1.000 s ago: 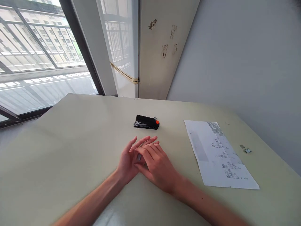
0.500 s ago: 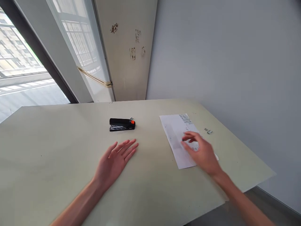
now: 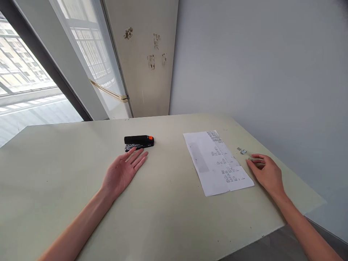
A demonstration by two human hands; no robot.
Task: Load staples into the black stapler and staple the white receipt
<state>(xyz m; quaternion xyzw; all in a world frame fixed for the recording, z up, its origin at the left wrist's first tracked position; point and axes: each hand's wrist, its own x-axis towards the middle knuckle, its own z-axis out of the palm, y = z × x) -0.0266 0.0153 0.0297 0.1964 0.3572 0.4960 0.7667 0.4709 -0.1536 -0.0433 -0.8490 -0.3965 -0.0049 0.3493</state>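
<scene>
- The right hand [image 3: 268,175] is at the right side of the table [image 3: 163,206], with its thumb and fingers curled toward each other and their tips close together.
- Whether those tips pinch something cannot be told; a small grayish patch shows between them, too unclear to name.
- The larger bit [image 3: 243,152], gray and flat, lies on the table just beyond the right fingertips and a little to their left, apart from them.
- The smaller bit [image 3: 238,148] lies just left of the larger bit, slightly farther from the hand.
- Both bits are beyond the right edge of the paper [image 3: 202,181], near it but off it.
- The paper, printed on its right part, lies flat between the two hands, nearer the right one.
- The left hand [image 3: 119,174] is spread wide, palm up and bare, with its fingers pointing away from the person.
- The stapler [image 3: 140,140], black with an orange patch at its right end, lies just past the left fingertips.
- The left thumb tip overlaps the stapler's near edge in view; whether they touch cannot be told.
</scene>
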